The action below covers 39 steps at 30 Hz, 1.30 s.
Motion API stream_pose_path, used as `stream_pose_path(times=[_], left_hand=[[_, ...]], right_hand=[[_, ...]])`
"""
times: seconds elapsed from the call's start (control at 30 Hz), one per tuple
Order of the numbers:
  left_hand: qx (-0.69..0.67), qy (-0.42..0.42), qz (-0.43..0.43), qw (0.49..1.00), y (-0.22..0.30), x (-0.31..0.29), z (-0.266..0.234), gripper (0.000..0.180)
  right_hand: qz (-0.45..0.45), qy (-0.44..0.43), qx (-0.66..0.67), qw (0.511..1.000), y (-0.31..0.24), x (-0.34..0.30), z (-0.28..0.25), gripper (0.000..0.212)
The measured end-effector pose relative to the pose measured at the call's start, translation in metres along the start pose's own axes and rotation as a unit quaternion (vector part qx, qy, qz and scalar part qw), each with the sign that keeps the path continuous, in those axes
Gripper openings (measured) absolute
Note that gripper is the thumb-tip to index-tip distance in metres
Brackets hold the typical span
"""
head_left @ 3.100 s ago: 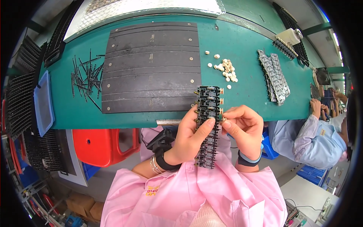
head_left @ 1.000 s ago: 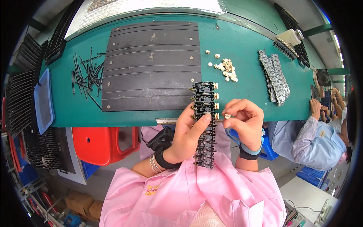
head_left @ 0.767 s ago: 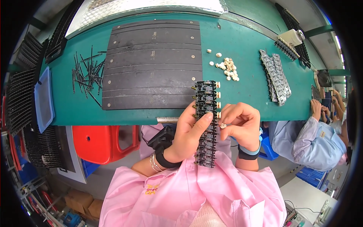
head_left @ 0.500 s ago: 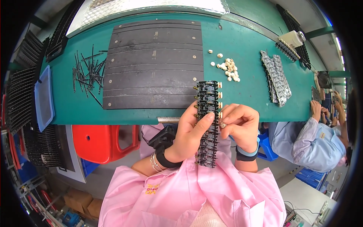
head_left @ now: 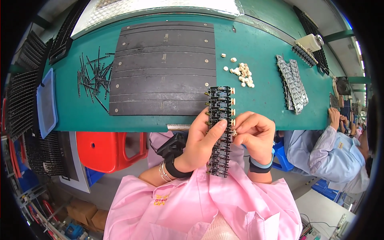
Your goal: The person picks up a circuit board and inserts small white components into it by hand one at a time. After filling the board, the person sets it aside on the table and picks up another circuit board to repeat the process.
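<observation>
My left hand is closed around a long strip of dark circuit boards, its thumb lying across the front. The strip stands lengthwise before me, with its far end over the table's near edge. Small round white-and-gold parts sit along the upper right edge of the strip. On that same edge, my right hand pinches one small round cream-coloured part between thumb and fingertips. The part appears to touch the strip; its exact seating is hidden by the fingers.
A loose pile of round parts lies on the green table. Left of it are a dark grooved plate and scattered thin black strips. Silvery board strips lie right. A red stool stands below; a co-worker sits at right.
My right hand has brought the small round part slightly left, against the strip's right edge. My left hand and the strip have stayed almost still.
</observation>
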<state>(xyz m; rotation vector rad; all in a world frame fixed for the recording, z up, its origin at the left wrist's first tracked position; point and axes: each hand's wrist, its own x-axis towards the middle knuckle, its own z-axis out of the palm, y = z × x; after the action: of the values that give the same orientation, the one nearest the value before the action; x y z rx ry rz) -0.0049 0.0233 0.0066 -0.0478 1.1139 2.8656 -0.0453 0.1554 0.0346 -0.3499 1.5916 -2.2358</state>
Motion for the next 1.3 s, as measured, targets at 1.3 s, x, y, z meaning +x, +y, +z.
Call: stream_pose_path(times=[1.3], left_hand=[[0.016, 0.011, -0.006, 1.0, 0.001, -0.002, -0.001, 0.028]], right_hand=[[-0.176, 0.148, -0.173, 0.958, -0.006, 0.004, -0.012, 0.016]])
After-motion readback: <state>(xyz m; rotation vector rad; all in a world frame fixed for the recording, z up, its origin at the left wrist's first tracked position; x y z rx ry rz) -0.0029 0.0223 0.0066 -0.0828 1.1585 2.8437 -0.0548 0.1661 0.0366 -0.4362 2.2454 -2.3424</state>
